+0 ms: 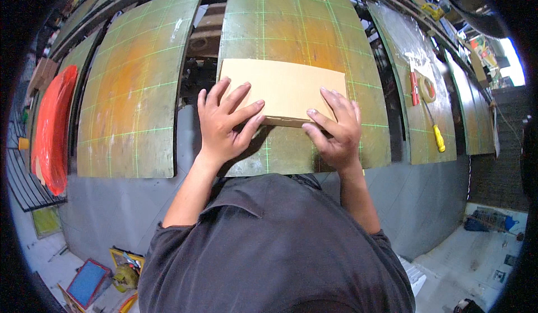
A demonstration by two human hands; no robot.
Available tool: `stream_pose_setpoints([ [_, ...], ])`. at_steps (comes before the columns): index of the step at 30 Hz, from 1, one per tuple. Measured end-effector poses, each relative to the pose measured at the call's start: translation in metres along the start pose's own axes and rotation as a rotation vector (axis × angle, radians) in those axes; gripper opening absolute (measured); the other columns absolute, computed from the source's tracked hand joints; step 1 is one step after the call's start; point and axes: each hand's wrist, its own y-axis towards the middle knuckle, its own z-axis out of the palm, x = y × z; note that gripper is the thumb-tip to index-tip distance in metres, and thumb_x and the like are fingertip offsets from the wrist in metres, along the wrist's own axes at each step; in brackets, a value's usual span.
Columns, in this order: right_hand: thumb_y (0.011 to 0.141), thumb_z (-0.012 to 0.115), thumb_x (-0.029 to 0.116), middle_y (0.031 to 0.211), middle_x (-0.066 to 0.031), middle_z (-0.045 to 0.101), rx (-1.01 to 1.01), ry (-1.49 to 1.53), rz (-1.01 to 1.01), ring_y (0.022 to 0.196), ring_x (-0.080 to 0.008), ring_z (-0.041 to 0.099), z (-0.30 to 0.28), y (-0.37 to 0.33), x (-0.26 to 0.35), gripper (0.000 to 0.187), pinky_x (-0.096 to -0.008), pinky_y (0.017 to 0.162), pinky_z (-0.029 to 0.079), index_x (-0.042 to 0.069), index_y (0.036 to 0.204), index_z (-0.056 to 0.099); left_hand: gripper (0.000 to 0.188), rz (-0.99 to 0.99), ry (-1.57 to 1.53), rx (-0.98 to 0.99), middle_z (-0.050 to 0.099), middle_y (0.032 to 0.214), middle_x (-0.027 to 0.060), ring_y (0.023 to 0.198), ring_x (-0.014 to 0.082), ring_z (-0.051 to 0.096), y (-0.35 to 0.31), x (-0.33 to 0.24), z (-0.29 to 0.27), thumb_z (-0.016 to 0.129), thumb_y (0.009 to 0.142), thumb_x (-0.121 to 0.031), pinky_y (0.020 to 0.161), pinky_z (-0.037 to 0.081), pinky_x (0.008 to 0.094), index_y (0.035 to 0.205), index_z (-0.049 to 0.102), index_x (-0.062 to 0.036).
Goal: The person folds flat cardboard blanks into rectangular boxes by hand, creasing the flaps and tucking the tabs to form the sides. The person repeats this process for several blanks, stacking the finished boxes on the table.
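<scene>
A flat, pale tan cardboard box lies on the middle green metal plate. A narrow darker side shows along its near edge. My left hand rests across the box's left part with its fingers spread. At the right part, my right hand lies with its fingers apart, thumb by the near edge. Both hands touch the box from above; neither is wrapped round it. What lies inside the box, if anything, is hidden.
Another green gridded plate lies to the left, a dark gap between. An orange-red plastic-wrapped bundle sits at far left. On the right plate are a yellow-handled screwdriver, a tape roll and a red tool.
</scene>
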Motion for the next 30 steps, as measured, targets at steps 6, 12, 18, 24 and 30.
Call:
stream_pose_setpoints([
  [6, 0.07, 0.069, 0.035, 0.135, -0.0236, 0.031, -0.088, 0.141, -0.047, 0.121, -0.0397, 0.034, -0.01, -0.004, 0.007, 0.058, -0.046, 0.098, 0.029, 0.009, 0.118, 0.05, 0.065, -0.14, -0.192, -0.164, 0.032, 0.137, 0.0182, 0.126, 0.0361, 0.03, -0.014, -0.002, -0.011, 0.066, 0.072, -0.039, 0.1, 0.022, 0.0527, 0.128, 0.044, -0.013],
  [12, 0.077, 0.063, 0.019, 0.139, -0.0194, 0.027, -0.139, 0.533, 0.45, 0.129, -0.0271, 0.026, -0.005, -0.046, 0.009, 0.076, -0.0392, 0.106, 0.019, -0.002, 0.136, 0.019, 0.078, -0.639, -0.62, -0.08, 0.035, 0.133, 0.0239, 0.124, 0.0317, 0.036, -0.033, -0.027, -0.004, 0.065, 0.076, -0.036, 0.102, 0.028, 0.0362, 0.132, 0.028, 0.003],
  [18, 0.076, 0.062, 0.03, 0.14, -0.0217, 0.023, -0.255, 0.922, 0.242, 0.128, -0.031, 0.026, -0.045, -0.06, 0.08, 0.088, -0.0412, 0.105, 0.018, -0.002, 0.138, 0.008, 0.069, -0.384, -0.642, -0.423, 0.037, 0.134, 0.0201, 0.126, 0.0289, 0.034, -0.079, -0.069, -0.094, 0.064, 0.079, -0.026, 0.104, 0.024, 0.0348, 0.133, 0.03, 0.0002],
  [24, 0.072, 0.062, 0.028, 0.14, -0.0187, 0.024, -0.203, 1.083, 0.23, 0.129, -0.0292, 0.023, 0.0, -0.114, 0.106, 0.086, -0.0394, 0.106, 0.015, -0.004, 0.137, 0.015, 0.031, -0.782, -0.916, -0.569, 0.049, 0.124, 0.0121, 0.116, 0.0189, 0.044, -0.164, -0.084, -0.11, 0.054, 0.086, -0.007, 0.099, 0.032, 0.0306, 0.116, 0.052, 0.0007],
  [30, 0.066, 0.062, 0.01, 0.137, -0.0155, 0.03, -0.062, 1.29, 0.309, 0.128, -0.0268, 0.027, 0.021, -0.134, 0.158, 0.083, -0.0375, 0.106, 0.017, -0.004, 0.135, 0.019, 0.028, -0.866, -0.926, -0.738, 0.056, 0.114, 0.0102, 0.106, 0.0166, 0.051, -0.228, -0.079, -0.151, 0.061, 0.08, -0.001, 0.094, 0.038, 0.0303, 0.107, 0.057, 0.0002],
])
